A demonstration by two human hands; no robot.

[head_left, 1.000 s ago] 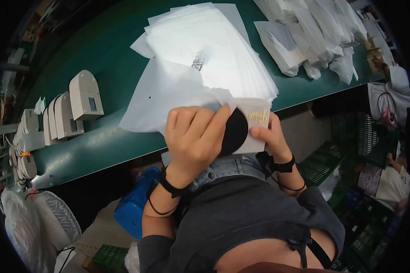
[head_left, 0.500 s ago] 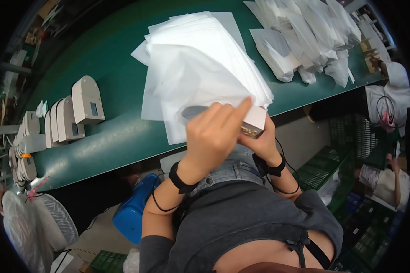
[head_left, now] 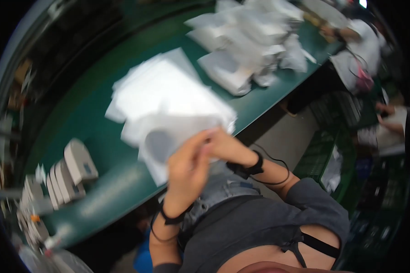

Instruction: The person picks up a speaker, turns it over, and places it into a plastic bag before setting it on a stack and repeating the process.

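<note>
In front of me, over a stack of white translucent sheets or bags (head_left: 161, 86), lies a translucent plastic bag (head_left: 146, 157). The rounded dark-grey face of a device (head_left: 161, 146) shows through it. My left hand (head_left: 185, 164) and my right hand (head_left: 227, 146) meet at the bag's near right end, with the fingers pinched together. Both seem to be closed on the plastic there, though motion blur softens the fingertips. The near end of the device is hidden by my hands.
Several pale arch-shaped devices (head_left: 79, 161) stand on the green table (head_left: 109, 193) at the left. Filled translucent bags (head_left: 234, 68) are heaped at the far right. Green crates (head_left: 312, 157) stand beyond the table edge; a co-worker in white (head_left: 366, 50) is at the upper right.
My view has turned, so the table appears tilted. My right hand has moved from the device's exposed pale end up to my left fingers. That pale end no longer shows.
</note>
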